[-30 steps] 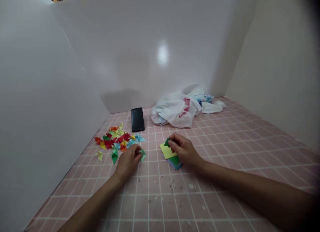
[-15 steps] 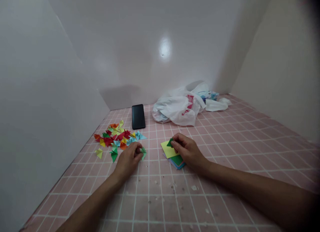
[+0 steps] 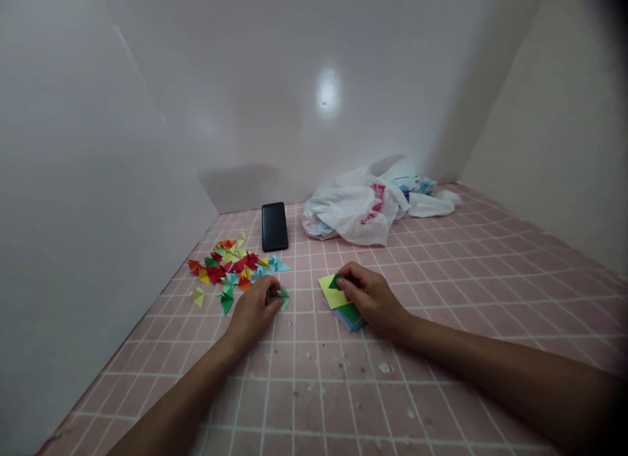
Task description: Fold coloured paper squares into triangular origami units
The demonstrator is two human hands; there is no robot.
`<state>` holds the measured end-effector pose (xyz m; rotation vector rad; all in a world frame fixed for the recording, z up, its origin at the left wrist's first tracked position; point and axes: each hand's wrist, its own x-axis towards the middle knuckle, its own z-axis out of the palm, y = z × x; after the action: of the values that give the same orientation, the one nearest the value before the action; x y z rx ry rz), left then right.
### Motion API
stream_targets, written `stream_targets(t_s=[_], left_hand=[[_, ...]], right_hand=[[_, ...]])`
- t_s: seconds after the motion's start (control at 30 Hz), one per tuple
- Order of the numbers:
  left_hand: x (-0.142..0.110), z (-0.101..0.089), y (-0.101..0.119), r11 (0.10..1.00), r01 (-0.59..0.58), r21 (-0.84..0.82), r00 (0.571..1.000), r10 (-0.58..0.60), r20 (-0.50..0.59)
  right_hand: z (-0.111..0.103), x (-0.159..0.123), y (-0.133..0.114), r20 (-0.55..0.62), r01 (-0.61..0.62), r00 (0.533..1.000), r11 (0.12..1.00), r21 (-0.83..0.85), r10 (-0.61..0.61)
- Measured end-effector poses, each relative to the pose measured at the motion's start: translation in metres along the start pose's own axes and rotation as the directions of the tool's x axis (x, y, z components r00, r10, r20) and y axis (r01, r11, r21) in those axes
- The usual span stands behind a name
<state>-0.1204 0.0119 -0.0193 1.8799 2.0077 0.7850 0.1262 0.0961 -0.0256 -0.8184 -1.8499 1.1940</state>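
The scene has been shifted slightly rightward in the head view, while the hands are kept almost in place against the pink-gridded desk [image 3: 314, 403]. At far left, a heap of folded origami triangles [image 3: 220, 266] in red, yellow, blue and green is spread on the desk, with a black smartphone [image 3: 275, 227] lying just beyond it. A pale green paper triangle [image 3: 283, 299] is pinched by the fingers of the left hand [image 3: 254, 312], beside the heap. Further right, a dark green paper triangle [image 3: 334, 282] is pinched by the right hand [image 3: 373, 298], just above a yellow paper square [image 3: 331, 292] topping a stack of coloured paper [image 3: 349, 318]. Behind, a crumpled white plastic bag [image 3: 356, 210] is lying.
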Motion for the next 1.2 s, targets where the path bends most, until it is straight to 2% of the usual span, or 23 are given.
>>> stream_targets(t_s=[0.37, 0.53, 0.6, 0.67, 0.73, 0.77, 0.8, 0.83, 0.93, 1.1, 1.2], left_hand=[[0.003, -0.003, -0.002, 0.992, -0.109, 0.062, 0.993, 0.107, 0.042], [0.001, -0.005, 0.008, 0.983, -0.135, 0.126, 0.991, 0.134, 0.021], [0.003, -0.014, 0.01, 0.978, -0.138, 0.154, 0.99, 0.142, -0.015], [0.005, -0.033, 0.006, 0.975, -0.108, 0.193, 0.986, 0.131, -0.107], [0.008, -0.059, -0.006, 0.95, 0.023, 0.313, 0.961, 0.066, -0.269], [0.009, -0.073, -0.015, 0.921, 0.131, 0.367, 0.952, -0.013, -0.305], [0.01, -0.087, -0.025, 0.884, 0.233, 0.405, 0.948, -0.112, -0.299], [0.011, -0.099, -0.035, 0.865, 0.276, 0.418, 0.946, -0.167, -0.278], [0.011, -0.119, -0.061, 0.841, 0.319, 0.436, 0.946, -0.252, -0.206], [0.013, -0.113, -0.083, 0.832, 0.299, 0.466, 0.946, -0.324, -0.028], [0.013, -0.113, -0.083, 0.814, 0.273, 0.512, 0.951, -0.307, -0.019]], right_hand=[[0.001, -0.002, 0.002, 0.012, -0.013, 1.0, 1.0, 0.004, 0.013], [0.0, -0.002, 0.003, 0.017, -0.001, 1.0, 1.0, -0.019, 0.001], [0.0, -0.002, 0.003, 0.016, 0.004, 1.0, 1.0, -0.031, -0.003], [0.0, -0.002, 0.003, 0.015, 0.01, 1.0, 0.999, -0.043, -0.009], [0.0, -0.002, 0.003, 0.013, 0.013, 1.0, 0.998, -0.053, -0.012], [0.0, -0.002, 0.003, 0.012, 0.012, 1.0, 0.999, -0.053, -0.011], [0.0, -0.002, 0.003, 0.011, 0.008, 1.0, 0.999, -0.048, -0.007], [0.001, -0.002, 0.002, 0.011, 0.003, 1.0, 0.999, -0.041, -0.003], [0.0, -0.002, 0.001, 0.016, -0.008, 1.0, 0.999, -0.031, 0.008], [0.0, -0.001, 0.0, 0.016, -0.005, 1.0, 0.999, -0.032, 0.005], [0.001, 0.0, -0.001, 0.002, -0.011, 1.0, 1.0, -0.002, 0.011]])
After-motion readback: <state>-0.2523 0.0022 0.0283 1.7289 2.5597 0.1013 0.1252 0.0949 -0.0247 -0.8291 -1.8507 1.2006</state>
